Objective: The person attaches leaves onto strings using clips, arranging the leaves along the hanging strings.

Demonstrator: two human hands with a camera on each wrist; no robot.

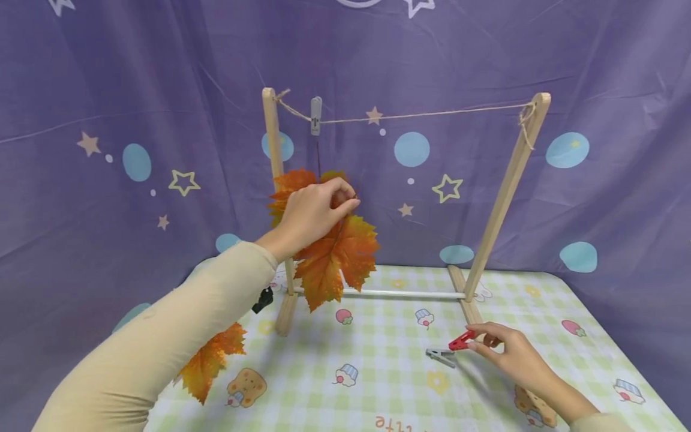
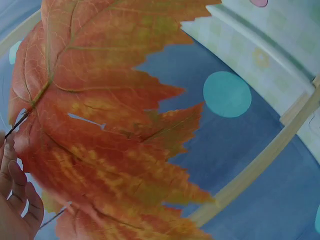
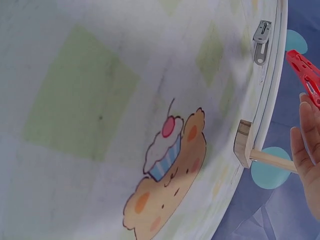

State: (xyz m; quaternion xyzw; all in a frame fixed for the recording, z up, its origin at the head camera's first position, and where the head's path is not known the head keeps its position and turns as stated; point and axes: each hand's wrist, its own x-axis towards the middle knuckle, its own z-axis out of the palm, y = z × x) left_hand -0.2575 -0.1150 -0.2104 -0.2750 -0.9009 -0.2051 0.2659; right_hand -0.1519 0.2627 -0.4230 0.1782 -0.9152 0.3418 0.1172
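My left hand (image 1: pixel 315 210) pinches the thin dark stem of an orange maple leaf (image 1: pixel 340 255), whose blade hangs down below the fingers. Just behind it another orange leaf (image 1: pixel 291 180) dangles by its stem from a grey clothespin (image 1: pixel 315 117) clipped on the string (image 1: pixel 421 114). In the left wrist view the held leaf (image 2: pixel 100 100) fills much of the picture, with the stem at the fingertips. Low on the right, my right hand (image 1: pixel 513 354) holds a red clothespin (image 1: pixel 460 342) between thumb and fingers. Beside it a second grey clothespin (image 1: pixel 441 357) lies on the tablecloth.
Two wooden posts (image 1: pixel 503 204) with feet carry the string, joined low down by a white rod (image 1: pixel 405 294). Another orange leaf (image 1: pixel 210 363) lies on the checked tablecloth (image 1: pixel 388 342), partly hidden by the left sleeve. A small black object (image 1: pixel 263 300) shows near the left post.
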